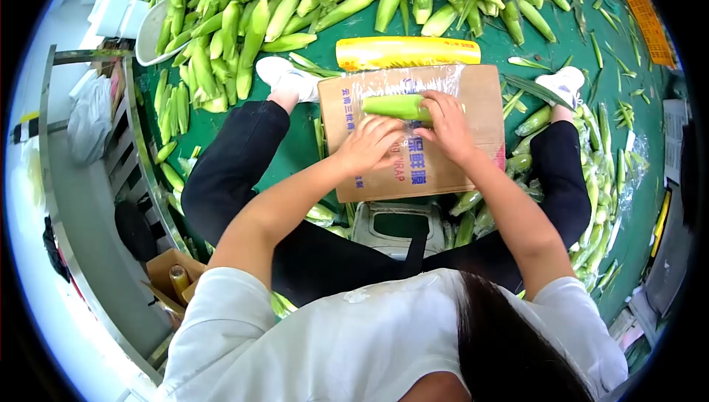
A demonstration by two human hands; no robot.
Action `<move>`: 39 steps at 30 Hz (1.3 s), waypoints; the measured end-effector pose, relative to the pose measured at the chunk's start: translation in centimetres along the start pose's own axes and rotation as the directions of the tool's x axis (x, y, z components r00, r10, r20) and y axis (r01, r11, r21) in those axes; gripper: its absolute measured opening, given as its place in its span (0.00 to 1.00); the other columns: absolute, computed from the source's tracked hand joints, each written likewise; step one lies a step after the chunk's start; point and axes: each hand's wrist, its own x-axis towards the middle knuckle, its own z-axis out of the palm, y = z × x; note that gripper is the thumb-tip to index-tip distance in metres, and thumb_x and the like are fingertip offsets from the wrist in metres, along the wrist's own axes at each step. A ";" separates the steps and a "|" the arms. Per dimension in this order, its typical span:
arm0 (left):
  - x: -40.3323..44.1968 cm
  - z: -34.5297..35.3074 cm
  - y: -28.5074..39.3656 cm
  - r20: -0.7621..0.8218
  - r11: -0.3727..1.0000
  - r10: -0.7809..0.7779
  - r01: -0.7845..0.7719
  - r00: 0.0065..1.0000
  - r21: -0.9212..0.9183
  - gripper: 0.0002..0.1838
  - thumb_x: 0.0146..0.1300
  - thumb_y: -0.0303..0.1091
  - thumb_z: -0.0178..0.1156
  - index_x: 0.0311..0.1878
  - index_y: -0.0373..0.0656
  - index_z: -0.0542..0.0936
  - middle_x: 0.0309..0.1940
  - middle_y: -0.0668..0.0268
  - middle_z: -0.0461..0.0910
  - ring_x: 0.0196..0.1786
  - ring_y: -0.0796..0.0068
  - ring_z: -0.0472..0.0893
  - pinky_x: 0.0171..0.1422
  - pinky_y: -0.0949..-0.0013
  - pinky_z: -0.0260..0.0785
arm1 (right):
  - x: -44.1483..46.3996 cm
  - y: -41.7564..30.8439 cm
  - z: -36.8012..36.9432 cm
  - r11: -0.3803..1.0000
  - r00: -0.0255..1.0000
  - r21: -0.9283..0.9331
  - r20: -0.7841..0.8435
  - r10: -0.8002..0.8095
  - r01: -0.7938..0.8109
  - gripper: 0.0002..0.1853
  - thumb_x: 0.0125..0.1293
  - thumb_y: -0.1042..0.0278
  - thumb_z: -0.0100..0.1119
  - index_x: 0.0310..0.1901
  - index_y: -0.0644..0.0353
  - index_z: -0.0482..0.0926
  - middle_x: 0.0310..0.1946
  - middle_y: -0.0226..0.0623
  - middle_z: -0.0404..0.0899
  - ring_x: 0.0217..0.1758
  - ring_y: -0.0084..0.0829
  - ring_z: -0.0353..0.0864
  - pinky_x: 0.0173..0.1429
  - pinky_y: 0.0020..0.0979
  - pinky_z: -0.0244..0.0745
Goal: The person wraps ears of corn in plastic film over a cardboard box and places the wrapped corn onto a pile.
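Head view: holding an ear of corn [395,106] over a piece of cardboard [351,169]

Sits with knees wide apart, white shoes [284,78] planted on a green floor [297,169], with the cardboard flat between the shins. Holds the ear crosswise above the far half of the cardboard, on or just over some clear film [450,75]. Curls the right hand [447,125] around the ear's right end, with fingers on top and thumb apart on the near side. Bends the fingers of the left hand [371,140] close along the ear's near side, palm down; cannot tell whether pinching film there or only resting, nor how tight.

Just beyond the cardboard's far edge, a yellow roll [408,53], lying lengthwise from left to right. Farther off, a big heap of corn [255,40], green husks on, spilling down the left side beside a pale bowl [150,36]. Near the right leg, more corn [598,217], partly under shiny clear plastic, with loose husk leaves [624,114] scattered beyond. Under the near edge of the cardboard, a grey plastic stool [367,221]; cannot tell whether touching. Beside the left hip, a small open carton [164,273] with a yellowish cylinder [179,281] inside.
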 end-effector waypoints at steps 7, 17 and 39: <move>-0.7 -1.7 -3.4 0.086 0.994 -0.049 0.040 0.995 0.102 0.10 0.62 0.34 0.68 0.45 0.45 0.80 0.39 0.62 0.77 0.50 0.58 0.77 0.65 0.52 0.66 | 0.3 1.8 -1.3 0.996 0.979 -0.024 0.187 -0.081 0.087 0.41 0.55 0.66 0.74 0.72 0.32 0.71 0.66 0.34 0.74 0.65 0.43 0.73 0.69 0.44 0.67; 3.5 -0.5 -3.5 0.397 0.983 -0.076 0.136 0.915 -0.125 0.09 0.69 0.31 0.58 0.51 0.44 0.78 0.42 0.59 0.82 0.47 0.53 0.84 0.49 0.55 0.78 | -2.9 0.0 -4.7 0.990 0.846 0.079 0.513 -0.143 0.120 0.35 0.61 0.60 0.70 0.71 0.38 0.73 0.64 0.38 0.75 0.67 0.44 0.72 0.72 0.46 0.65; 14.4 6.0 -4.1 0.402 0.959 0.157 -0.237 0.902 0.158 0.25 0.74 0.55 0.51 0.73 0.75 0.71 0.82 0.64 0.54 0.84 0.55 0.51 0.83 0.32 0.36 | 4.8 -2.9 1.1 0.986 0.260 0.119 0.962 -0.086 -0.113 0.38 0.43 0.38 0.76 0.56 0.50 0.86 0.53 0.43 0.86 0.55 0.44 0.85 0.58 0.45 0.80</move>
